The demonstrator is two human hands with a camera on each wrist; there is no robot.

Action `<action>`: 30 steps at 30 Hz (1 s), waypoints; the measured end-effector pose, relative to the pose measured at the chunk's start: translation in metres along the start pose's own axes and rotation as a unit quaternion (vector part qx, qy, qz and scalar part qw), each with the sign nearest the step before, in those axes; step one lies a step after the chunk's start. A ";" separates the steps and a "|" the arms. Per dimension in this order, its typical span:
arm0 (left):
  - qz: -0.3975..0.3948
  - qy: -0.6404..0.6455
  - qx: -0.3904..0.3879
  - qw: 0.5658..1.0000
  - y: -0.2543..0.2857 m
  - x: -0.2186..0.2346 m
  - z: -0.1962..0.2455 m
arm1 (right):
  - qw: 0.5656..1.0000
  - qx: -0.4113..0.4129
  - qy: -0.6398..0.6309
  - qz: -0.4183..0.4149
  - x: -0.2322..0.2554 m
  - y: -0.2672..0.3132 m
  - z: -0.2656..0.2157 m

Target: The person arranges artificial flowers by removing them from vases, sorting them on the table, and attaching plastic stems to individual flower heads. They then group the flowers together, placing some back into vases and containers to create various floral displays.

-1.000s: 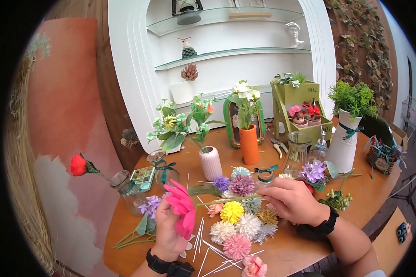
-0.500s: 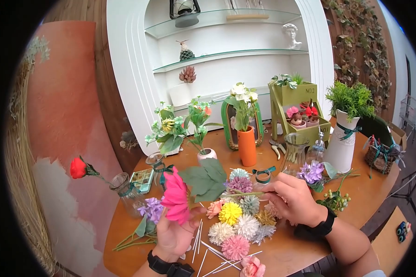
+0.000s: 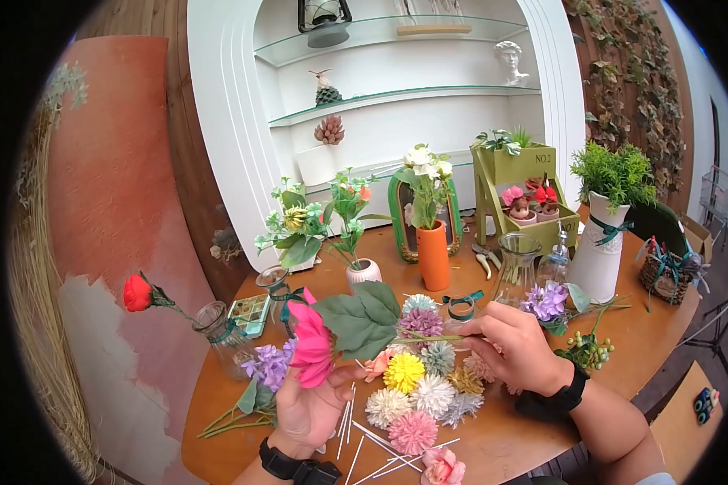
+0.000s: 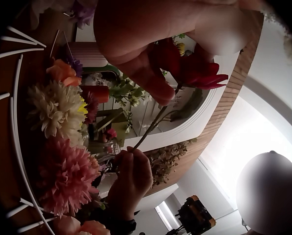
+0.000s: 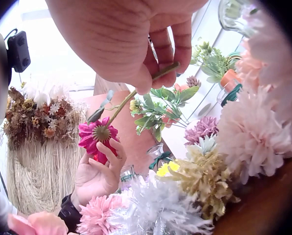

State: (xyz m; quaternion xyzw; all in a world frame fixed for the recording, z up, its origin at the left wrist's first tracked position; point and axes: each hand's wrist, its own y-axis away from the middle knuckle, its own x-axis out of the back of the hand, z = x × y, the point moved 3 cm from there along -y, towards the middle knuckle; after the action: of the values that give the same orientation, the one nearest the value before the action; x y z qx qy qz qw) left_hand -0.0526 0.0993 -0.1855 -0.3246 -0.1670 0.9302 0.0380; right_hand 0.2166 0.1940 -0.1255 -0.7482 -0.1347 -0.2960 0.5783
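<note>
A bright pink artificial flower (image 3: 309, 343) lies sideways above the table, petals toward the left. My right hand (image 3: 514, 349) pinches its green stem (image 5: 120, 104) near the end between thumb and fingers. Broad green leaves (image 3: 364, 319) spread from the stem between the two hands. My left hand (image 3: 306, 414) is under the flower head, its relaxed fingers touching the petals, as the right wrist view shows. Below the stem lies a pile of artificial flower heads, with a yellow one (image 3: 404, 373), a white one (image 3: 433, 394) and a pink one (image 3: 412, 434).
White sticks (image 3: 380, 461) lie scattered at the front. Purple flowers (image 3: 271, 365) rest at left, beside a glass jar (image 3: 226, 343) with a red rose (image 3: 137, 293). Behind stand a pink vase (image 3: 364, 273), an orange vase (image 3: 433, 257) and a white vase (image 3: 598, 259).
The pink flower has turned about its stem, bringing its broad leaves up into view, and its head has shifted slightly. Both hands stay in nearly the same places.
</note>
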 end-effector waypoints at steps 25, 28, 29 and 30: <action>-0.017 0.038 0.006 0.999 -0.002 -0.006 0.000 | 1.000 0.007 -0.024 -0.008 -0.002 0.001 0.003; -0.014 0.033 0.004 0.999 -0.001 -0.006 0.001 | 1.000 0.005 -0.019 -0.011 -0.002 0.001 0.003; -0.011 0.032 0.004 0.999 -0.001 -0.006 0.001 | 1.000 0.005 -0.019 -0.011 -0.002 0.001 0.003; -0.011 0.032 0.004 0.999 -0.002 -0.006 0.001 | 1.000 0.007 -0.018 -0.011 -0.002 0.001 0.003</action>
State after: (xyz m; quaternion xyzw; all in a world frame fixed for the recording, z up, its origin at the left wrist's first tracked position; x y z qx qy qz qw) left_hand -0.0481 0.0995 -0.1809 -0.3520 -0.1653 0.9196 0.0552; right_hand 0.2166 0.1964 -0.1277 -0.7478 -0.1555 -0.2884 0.5774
